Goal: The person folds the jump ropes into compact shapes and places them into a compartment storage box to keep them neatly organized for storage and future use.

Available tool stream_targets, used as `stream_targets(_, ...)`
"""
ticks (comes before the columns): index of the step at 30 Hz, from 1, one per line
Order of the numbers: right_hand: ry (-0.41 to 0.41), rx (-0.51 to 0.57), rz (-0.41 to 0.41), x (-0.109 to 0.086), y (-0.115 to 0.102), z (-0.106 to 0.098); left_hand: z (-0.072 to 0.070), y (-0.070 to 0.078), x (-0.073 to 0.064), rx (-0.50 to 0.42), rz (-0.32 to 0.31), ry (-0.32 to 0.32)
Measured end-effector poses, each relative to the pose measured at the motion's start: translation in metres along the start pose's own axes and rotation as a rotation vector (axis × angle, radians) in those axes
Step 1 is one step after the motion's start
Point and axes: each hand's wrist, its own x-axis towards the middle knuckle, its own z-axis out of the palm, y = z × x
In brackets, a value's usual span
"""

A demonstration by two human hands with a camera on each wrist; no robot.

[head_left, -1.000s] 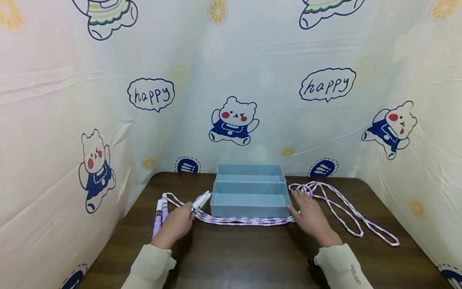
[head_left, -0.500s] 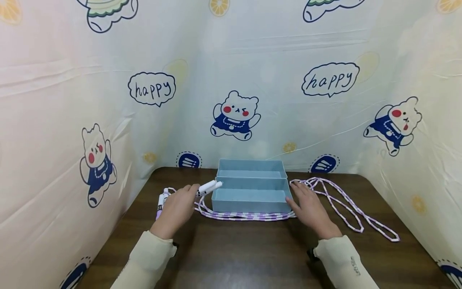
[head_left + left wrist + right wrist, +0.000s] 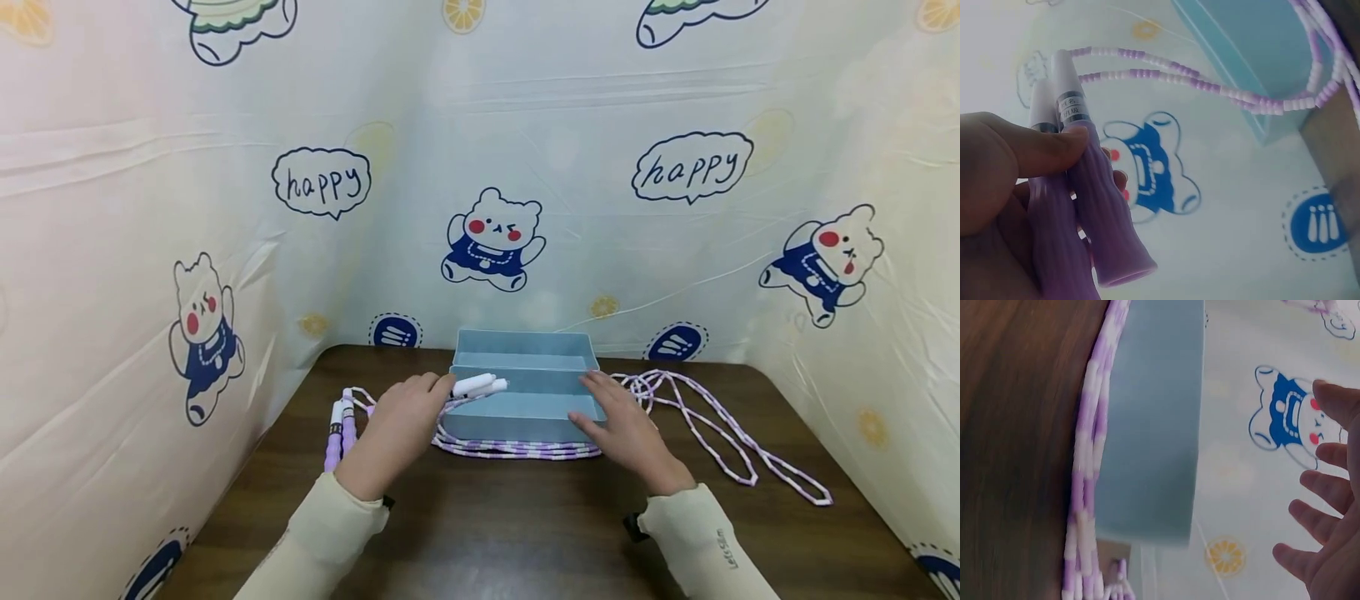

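My left hand (image 3: 405, 421) grips a pair of purple jump rope handles (image 3: 1107, 206) with white tips, thumb across them in the left wrist view. The white tips (image 3: 480, 386) show over the left part of the light blue box (image 3: 525, 429). From them a purple-and-white beaded rope (image 3: 1160, 76) trails toward the box. My right hand (image 3: 626, 425), fingers spread and holding nothing, hovers at the box's right end. Beaded strands (image 3: 517, 451) run along the front of the box. Another pair of purple handles (image 3: 341, 429) lies on the table, left of my left hand.
The box stands on a dark wooden table (image 3: 517, 533) and has two compartments, one behind the other. Loops of beaded rope (image 3: 712, 417) spread over the table at the right. A printed curtain (image 3: 495, 108) encloses the back and sides.
My left hand has lifted the jump rope handles and carried them right, from beside the box to over its left part. My right hand has risen slightly and shifted left.
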Motion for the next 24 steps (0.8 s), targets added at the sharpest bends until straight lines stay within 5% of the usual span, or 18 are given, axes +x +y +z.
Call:
stream_targets(9,0.003,0.145,-0.139,0.005,-0.030,0.006,0.002,0.027,0.009,-0.057,0.144,0.041)
stream_targets(17,0.018,0.275,-0.308,0.007,-0.053,0.008,0.011,0.041,0.007,-0.031,0.182,-0.044)
stream_targets(24,0.028,0.293,-0.233,0.003,-0.060,0.009,0.010,0.042,0.004,-0.020,0.189,-0.073)
